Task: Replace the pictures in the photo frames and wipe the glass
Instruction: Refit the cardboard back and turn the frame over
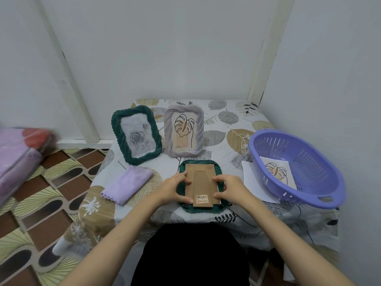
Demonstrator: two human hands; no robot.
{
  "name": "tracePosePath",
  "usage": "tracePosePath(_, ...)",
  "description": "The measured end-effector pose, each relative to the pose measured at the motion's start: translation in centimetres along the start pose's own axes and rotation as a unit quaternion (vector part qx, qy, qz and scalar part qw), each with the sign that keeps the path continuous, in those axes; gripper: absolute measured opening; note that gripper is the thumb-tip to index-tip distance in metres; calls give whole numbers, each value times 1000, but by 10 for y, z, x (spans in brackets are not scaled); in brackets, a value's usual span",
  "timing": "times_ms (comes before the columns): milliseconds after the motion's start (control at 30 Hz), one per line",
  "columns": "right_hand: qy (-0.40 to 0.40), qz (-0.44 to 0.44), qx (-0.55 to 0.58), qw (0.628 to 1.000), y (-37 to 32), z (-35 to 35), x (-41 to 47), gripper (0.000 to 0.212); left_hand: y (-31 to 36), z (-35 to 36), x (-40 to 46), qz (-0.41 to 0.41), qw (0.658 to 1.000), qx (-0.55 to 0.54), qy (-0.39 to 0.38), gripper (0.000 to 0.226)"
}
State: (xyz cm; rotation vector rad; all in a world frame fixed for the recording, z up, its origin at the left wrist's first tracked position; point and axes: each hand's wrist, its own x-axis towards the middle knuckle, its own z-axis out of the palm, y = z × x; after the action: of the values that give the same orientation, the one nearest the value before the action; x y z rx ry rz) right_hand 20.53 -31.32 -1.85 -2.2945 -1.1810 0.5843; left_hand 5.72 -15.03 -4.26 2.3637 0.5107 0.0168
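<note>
Work partway through, by the look of it: dark green frame (201, 187) face down near table's (226, 124) front edge, left hand (175, 189) and right hand (227, 189) curled onto cardboard backing (203, 182) sides; released or being refitted, cannot tell. Standing behind: rose frame (136, 134), leaf frame (184, 132). Cloth (127, 183) idle at left; basket (296, 168) with leaf print (277, 170) at right edge. Nothing blocking.

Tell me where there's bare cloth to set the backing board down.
Free patches: behind the purple slotted plastic basket, right of the lilac ribbed frame; and the near-left corner below the folded lilac cloth. Crowded: centre, where both hands hold the face-down green frame.
</note>
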Motion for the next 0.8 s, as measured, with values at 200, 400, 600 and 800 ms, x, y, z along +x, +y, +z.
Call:
tracePosePath(200,-42,-20,-30,998,7,-9,0,57,2,-1,-1,0,1000,22,-13,73)
tracePosePath(400,-43,-35,-50,997,15,-4,4,50,2,1,-4,1,999,28,-18,78)
tracePosePath(600,-34,-34,-13,999,15,-8,2,43,0,1,-6,4,999,30,-17,78)
tracePosePath(800,13,4,110,994,23,-4,-6,40,-6,-2,-8,17,998,13,-54,121)
